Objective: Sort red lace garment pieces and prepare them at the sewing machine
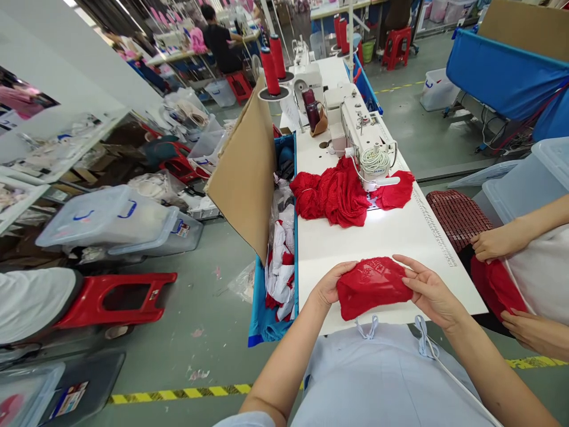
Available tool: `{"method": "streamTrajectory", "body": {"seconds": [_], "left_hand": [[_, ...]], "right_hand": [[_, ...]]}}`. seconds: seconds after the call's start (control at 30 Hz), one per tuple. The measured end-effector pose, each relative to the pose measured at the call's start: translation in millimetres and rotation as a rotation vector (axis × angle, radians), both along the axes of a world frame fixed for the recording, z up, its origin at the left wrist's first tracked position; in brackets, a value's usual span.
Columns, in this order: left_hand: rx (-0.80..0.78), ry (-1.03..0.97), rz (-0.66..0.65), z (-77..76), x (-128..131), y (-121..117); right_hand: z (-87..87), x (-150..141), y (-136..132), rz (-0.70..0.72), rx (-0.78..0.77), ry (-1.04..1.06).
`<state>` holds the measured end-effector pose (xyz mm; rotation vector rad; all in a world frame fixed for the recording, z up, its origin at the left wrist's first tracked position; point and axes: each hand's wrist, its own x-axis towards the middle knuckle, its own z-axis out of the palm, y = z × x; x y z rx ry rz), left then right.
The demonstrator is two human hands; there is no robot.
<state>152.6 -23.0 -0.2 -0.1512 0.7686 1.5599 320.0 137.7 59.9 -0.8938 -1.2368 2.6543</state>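
A piece of sheer red lace fabric (373,287) is stretched between my two hands over the near edge of the white sewing table (329,246). My left hand (331,281) pinches its left end, thumb on top. At the right end, my right hand (429,290) grips it between thumb and fingers, the index finger raised. Beyond them a heap of red fabric (333,193) lies beside the sewing machine (362,127). Another flat red piece (395,191) lies to the right of the lit needle area.
A blue cloth bin (255,302) with white and red fabric hangs at the table's left, behind a cardboard sheet (246,172). Red thread cones (269,71) stand at the back. To the right, another person's hand (502,237) rests by red cloth. A red stool (120,299) stands left.
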Motion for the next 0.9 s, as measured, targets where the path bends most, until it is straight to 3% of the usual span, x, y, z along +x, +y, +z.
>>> {"method": "streamTrajectory", "body": {"seconds": [0.1,0.27,0.6,0.9], "left_hand": [[-0.023,-0.082,-0.031,-15.4,1.1,-6.4],[0.084,-0.063,0.128,-23.6,3.7,-12.7],[0.131,0.0,0.167,7.7,8.8,-9.2],[0.083,0.239,0.129,23.0,11.5,-7.5]], "right_hand": [[-12.1,1.8,6.0,-0.132,-0.051,-0.044],[-27.1,7.9,16.4,-0.181,-0.08,-0.067],[-46.1,12.1,24.6,-0.334,-0.036,-0.104],[-45.0,9.2,22.0,-0.491,-0.05,-0.067]]}}
